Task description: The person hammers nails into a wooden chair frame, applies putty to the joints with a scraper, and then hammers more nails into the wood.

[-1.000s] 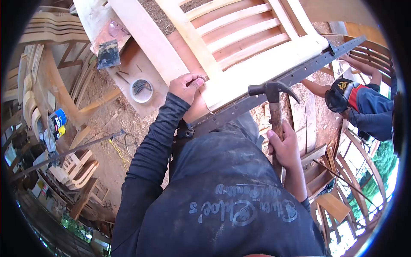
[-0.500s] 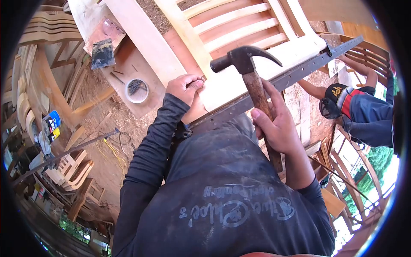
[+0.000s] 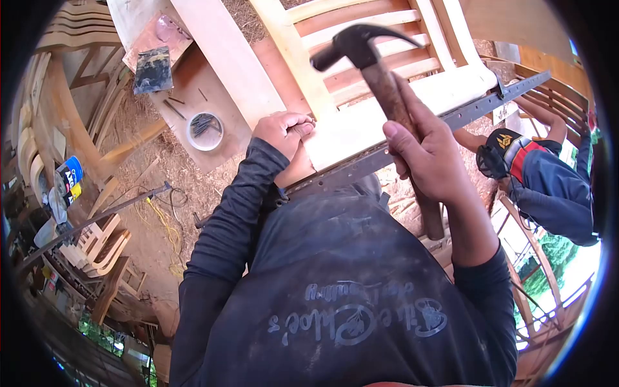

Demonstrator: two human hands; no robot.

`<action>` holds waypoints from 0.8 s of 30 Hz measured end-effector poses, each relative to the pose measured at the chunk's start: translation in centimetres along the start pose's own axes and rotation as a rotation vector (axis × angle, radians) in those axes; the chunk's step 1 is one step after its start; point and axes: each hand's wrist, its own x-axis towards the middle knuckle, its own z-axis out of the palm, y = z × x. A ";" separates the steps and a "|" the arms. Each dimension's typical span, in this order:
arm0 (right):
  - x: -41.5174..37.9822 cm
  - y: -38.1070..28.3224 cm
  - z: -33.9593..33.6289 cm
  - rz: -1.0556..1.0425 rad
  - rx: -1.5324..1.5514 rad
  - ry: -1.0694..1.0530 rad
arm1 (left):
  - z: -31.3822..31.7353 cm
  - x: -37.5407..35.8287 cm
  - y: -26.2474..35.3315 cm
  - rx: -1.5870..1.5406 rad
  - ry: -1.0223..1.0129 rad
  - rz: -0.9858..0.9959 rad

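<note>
In my right hand is a claw hammer, gripped by its wooden handle, its dark head raised over the pale wooden frame. My left hand rests at the frame's near left corner, fingers pinched together; whatever they hold is too small to make out. A long metal clamp bar runs along the frame's near edge. Left of my left hand, a round white container holds several nails on a board.
A dark sheet of sandpaper lies at the upper left. At the right, another person in a cap bends over, arms towards wooden pieces. Curved wooden parts are stacked at the left, near a blue can.
My right hand has lifted the hammer, and its head is higher and further from my body. My left hand stays at the frame's corner. The view has shifted slightly.
</note>
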 end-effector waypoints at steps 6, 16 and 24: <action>1.9 3.6 0.4 -0.231 -0.408 -0.100 | -0.8 0.7 0.6 0.059 -0.094 -0.013; 0.2 2.2 -0.3 0.002 0.201 -0.023 | -2.7 3.3 1.9 0.183 -0.314 -0.090; 1.2 3.7 0.2 0.068 0.002 -0.183 | -2.2 3.4 2.1 0.263 -0.318 -0.174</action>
